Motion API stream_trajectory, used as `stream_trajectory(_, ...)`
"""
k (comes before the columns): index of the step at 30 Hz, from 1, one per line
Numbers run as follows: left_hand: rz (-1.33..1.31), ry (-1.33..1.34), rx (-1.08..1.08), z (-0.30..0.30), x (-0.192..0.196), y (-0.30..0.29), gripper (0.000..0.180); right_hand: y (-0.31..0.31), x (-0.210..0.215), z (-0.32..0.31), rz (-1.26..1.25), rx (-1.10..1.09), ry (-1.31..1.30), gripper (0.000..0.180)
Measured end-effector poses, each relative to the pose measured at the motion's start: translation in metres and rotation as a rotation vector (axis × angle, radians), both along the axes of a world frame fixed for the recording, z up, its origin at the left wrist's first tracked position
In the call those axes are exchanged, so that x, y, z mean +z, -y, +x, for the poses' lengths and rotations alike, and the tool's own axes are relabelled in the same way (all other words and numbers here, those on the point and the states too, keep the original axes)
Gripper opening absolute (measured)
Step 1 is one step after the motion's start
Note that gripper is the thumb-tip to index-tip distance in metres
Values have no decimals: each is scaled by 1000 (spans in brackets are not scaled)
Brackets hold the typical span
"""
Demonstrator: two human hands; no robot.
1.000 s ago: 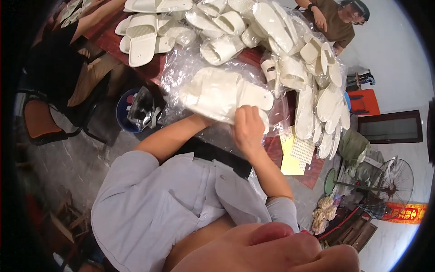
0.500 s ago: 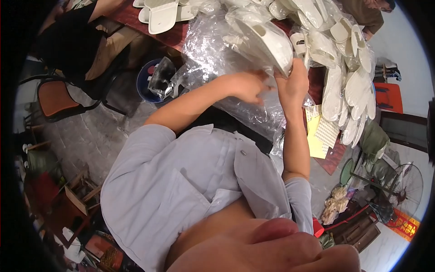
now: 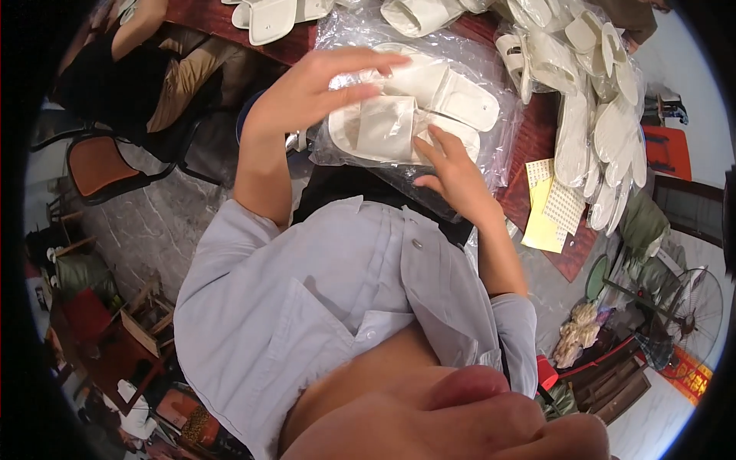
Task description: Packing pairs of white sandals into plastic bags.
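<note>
A pair of white open-toe slippers [image 3: 387, 130] lies flat, side by side, on clear plastic bags [image 3: 500, 142] at the table's near edge. Whether film also covers the pair I cannot tell. My left hand [image 3: 310, 88] is raised at the pair's left end, thumb and fingers apart, its fingertips over the far slipper. From the lower right comes my right hand [image 3: 458, 178], fingers spread, with the fingertips at the near slipper's edge. Neither hand grips anything.
Bagged white slippers [image 3: 571, 146] are heaped along the table's right side. Beside them lie yellow and white label sheets [image 3: 548, 211] on the dark red table [image 3: 571, 257]. Other slippers [image 3: 272, 19] lie at the far left, near a seated person [image 3: 100, 84]. A chair [image 3: 103, 165] stands left.
The slippers, held up tilted in my right hand before, now lie flat on the plastic. My right hand has let go and come nearer; my left hand has moved left.
</note>
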State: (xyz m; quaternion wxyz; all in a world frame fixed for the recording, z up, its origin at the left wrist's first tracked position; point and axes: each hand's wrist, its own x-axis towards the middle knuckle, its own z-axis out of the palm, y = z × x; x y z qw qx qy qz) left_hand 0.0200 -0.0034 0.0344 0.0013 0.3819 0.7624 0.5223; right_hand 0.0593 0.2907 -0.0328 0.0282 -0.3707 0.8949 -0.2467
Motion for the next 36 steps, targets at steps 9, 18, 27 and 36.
stream_trajectory(9,-252,-183,593,-47,-104,-11,37,-73,14,-6,-434,-671,-10,12)
stream_trajectory(18,-188,-217,707,-61,-142,-12,28,-91,-9,-38,-325,-317,109,27)
stream_trajectory(27,22,75,719,-65,-129,1,30,-71,21,-100,89,160,322,43)
stream_trajectory(36,-292,-210,833,-84,-85,1,31,-78,7,-112,290,346,292,67)
